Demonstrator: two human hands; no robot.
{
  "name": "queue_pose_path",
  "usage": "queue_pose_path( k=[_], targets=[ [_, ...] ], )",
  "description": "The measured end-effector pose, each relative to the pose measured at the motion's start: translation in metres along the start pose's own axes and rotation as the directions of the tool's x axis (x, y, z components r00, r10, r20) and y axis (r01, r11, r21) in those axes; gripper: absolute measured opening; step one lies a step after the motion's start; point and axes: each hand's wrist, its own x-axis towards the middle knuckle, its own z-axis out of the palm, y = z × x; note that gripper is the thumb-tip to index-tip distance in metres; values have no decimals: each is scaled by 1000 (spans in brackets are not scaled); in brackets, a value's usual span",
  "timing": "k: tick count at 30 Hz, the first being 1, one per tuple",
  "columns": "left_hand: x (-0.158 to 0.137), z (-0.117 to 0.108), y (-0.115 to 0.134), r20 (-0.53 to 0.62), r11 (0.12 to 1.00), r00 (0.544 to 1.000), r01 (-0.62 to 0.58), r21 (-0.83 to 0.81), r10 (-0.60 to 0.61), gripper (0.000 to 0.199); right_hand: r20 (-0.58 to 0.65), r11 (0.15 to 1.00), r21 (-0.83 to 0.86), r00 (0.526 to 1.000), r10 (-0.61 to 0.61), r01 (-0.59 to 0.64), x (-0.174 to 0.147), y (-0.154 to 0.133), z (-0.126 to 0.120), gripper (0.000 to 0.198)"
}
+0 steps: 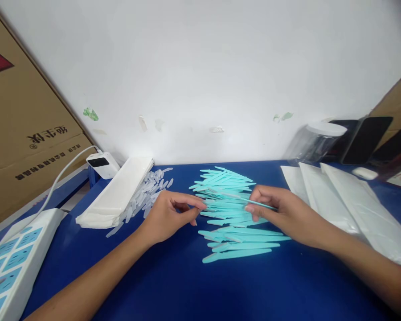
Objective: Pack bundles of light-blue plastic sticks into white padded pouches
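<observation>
Far L on my blue counter [200,290]: power strip [50,240], then a stack of flat white sleeves [110,196] w/ small clear slips [147,191] spilling along its R side; prob. kept there so they're in easy reach of my L grip.

My L grip [165,218] hovers b/w slips & sticks, thumb & forefinger drawn tgthr; can't tell if anything sm. is pinched there.

Next, mid-counter: loose teal sticks [232,215], near ones laid approx. side by side, heads L, handles R, prob. so handles face my R grip. Far ones are heaped at mixed angles.

Above them, off the counter, is the held teal stick [242,199], blurred. Long axis runs L–R, slightly slanted: far end points L & a bit away from me, toward wall side. My R grip [280,214] is closed on its R end, thumb vs. fingers, prob. to leave the other end free.

Far R: flat white packs [337,191], overlapping, w/ clear jar [316,142] behind.
</observation>
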Motion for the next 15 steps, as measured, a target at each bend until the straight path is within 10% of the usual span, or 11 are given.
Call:
queue_pose_path(
  k=[11, 15],
  targets=[
    [-11, 13, 11, 222, 997, 975, 28, -77, -10, 20, 240, 940, -305, 967, -82, 155, -4, -4, 7, 37],
    [-11, 10, 17, 101, 997, 993, -47, -66, 54, 20, 188, 927, -354, 980, -62, 127, -6, 4, 4, 34]
  ],
)
